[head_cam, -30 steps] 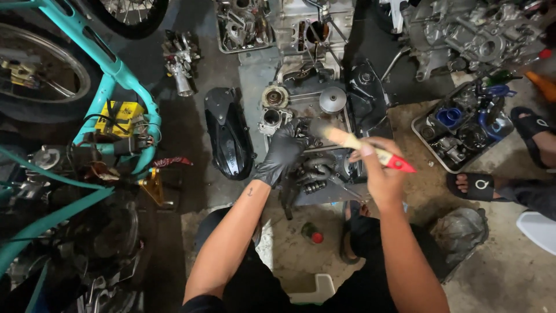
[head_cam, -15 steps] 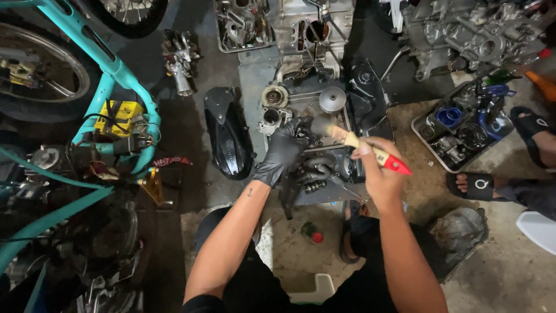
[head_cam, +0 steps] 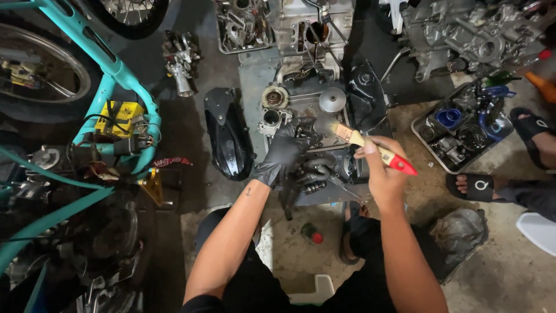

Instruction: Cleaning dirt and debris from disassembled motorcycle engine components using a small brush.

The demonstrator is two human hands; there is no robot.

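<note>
Head view shows my black-gloved left hand gripping the greasy dark metal engine part steady while my bare right hand clutches the red-handled wooden paintbrush, bristles angled over it.

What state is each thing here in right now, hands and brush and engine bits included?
Left hand: in a black glove, gripping a dark engine part.
Right hand: bare, closed around the paintbrush.
Paintbrush: tilted, bristles at the parts.
Black cover: lying loose on the floor.
Parts tray: full.
Teal frame: stripped, wiring exposed.
</note>
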